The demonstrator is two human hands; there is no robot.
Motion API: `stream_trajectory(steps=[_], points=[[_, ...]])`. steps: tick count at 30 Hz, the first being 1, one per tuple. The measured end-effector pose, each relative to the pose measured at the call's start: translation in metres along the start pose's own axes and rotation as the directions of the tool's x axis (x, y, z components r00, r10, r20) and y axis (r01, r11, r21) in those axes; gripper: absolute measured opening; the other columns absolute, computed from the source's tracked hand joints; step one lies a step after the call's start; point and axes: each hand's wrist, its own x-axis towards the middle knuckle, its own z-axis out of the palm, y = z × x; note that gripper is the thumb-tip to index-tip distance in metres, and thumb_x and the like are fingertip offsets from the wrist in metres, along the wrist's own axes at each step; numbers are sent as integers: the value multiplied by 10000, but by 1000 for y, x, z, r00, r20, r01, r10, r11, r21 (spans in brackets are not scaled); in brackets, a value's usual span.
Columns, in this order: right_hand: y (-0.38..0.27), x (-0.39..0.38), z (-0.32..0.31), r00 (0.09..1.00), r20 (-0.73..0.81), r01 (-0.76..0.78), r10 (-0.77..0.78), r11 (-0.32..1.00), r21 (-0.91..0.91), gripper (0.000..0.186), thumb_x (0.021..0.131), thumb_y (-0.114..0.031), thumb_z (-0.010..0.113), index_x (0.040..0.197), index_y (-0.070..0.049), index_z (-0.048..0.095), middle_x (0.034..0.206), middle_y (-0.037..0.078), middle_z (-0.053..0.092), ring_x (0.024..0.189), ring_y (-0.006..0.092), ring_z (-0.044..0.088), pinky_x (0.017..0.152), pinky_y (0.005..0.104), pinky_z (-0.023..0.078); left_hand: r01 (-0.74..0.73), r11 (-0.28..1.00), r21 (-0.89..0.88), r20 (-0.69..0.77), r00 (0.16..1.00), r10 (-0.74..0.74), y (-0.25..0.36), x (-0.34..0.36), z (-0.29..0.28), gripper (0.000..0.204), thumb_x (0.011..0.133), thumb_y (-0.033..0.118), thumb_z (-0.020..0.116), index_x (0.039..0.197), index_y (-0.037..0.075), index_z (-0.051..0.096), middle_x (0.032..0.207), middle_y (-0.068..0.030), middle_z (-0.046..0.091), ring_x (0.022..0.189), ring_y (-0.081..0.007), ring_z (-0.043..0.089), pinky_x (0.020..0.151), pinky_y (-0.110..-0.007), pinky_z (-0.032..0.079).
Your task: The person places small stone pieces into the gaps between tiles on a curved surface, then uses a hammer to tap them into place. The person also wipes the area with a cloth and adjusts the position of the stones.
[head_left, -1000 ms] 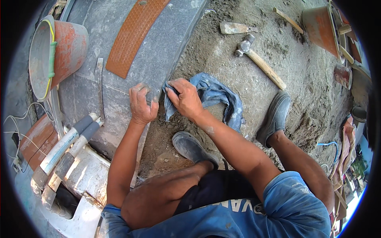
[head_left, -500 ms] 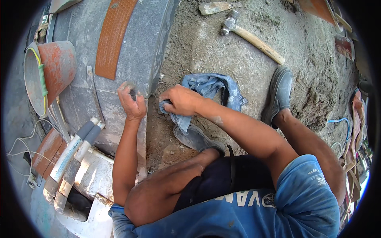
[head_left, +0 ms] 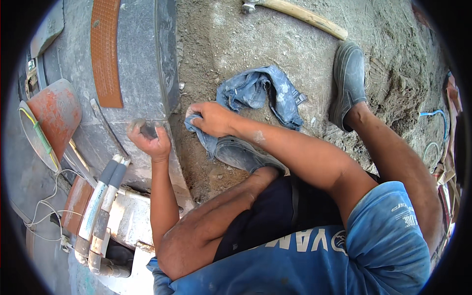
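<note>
My right hand (head_left: 210,118) is closed on one end of a worn blue rag (head_left: 246,89), just above my left shoe. The rest of the rag lies crumpled in a loop on the sandy ground beyond that wrist. To the left, my left hand (head_left: 151,141) hovers by the edge of the grey tiled surface (head_left: 140,64). Its dusty fingers are curled but apart from the thumb, with nothing between them. A long brown textured strip (head_left: 105,59) lies on the tiles beyond it.
A wooden-handled hammer (head_left: 305,18) lies at the far side, near my right shoe (head_left: 349,81). At left are a tipped orange bucket (head_left: 56,115), a thin stick (head_left: 108,127), upright pipes (head_left: 101,196) and a loose white cable (head_left: 45,202).
The whole view has shifted, so the hammer sits higher and the bucket lower. My right hand keeps its grip on the rag. My left hand stays empty beside the tile edge.
</note>
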Motion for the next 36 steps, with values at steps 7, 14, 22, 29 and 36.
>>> stream_trajectory(steps=[7, 14, 22, 29, 36], points=[[-9, -18, -3, 952, -302, 12, 49, 980, 198, 224, 854, -117, 670, 1013, 9, 575, 848, 148, 659, 773, 223, 641, 718, 354, 496, 219, 975, 37, 315, 923, -219, 90, -23, -12, 342, 889, 302, 603, 919, -39, 615, 958, -160, 546, 888, -284, 519, 802, -383, 423], [-53, -30, 16, 928, -238, -42, 285, 717, 696, 158, 940, -117, 583, 981, 2, 487, 902, 63, 588, 801, 94, 604, 648, 243, 581, 765, 641, -62, 812, 412, -413, 119, -42, 2, 602, 831, 368, 693, 1234, -37, 505, 1065, -168, 599, 980, -280, 587, 858, -374, 449], [-78, -49, 15, 948, -231, -50, 219, 820, 570, 194, 907, -145, 636, 951, -4, 510, 835, 71, 584, 789, 105, 594, 637, 293, 530, 780, 443, -443, 502, 625, -598, 117, -68, 17, 475, 776, 202, 743, 1148, -26, 555, 1076, -150, 620, 1020, -209, 597, 879, -349, 458], [-49, -48, -36, 972, -218, 43, -83, 982, -184, 289, 847, -266, 652, 885, 7, 564, 836, 214, 628, 815, 420, 604, 719, 473, 474, 420, 805, -420, 568, 813, -128, 123, -32, -7, 281, 737, 88, 705, 984, -18, 622, 835, -128, 613, 765, -318, 608, 701, -390, 480], [-25, -64, -88, 996, 78, 9, 30, 888, -460, 503, 905, -497, 504, 1071, -27, 568, 1010, 235, 579, 993, 410, 556, 866, 474, 443, 364, 770, -525, 382, 909, -169, 132, -21, -21, 370, 824, 112, 670, 1124, -39, 516, 874, -134, 599, 750, -239, 590, 667, -361, 467]])
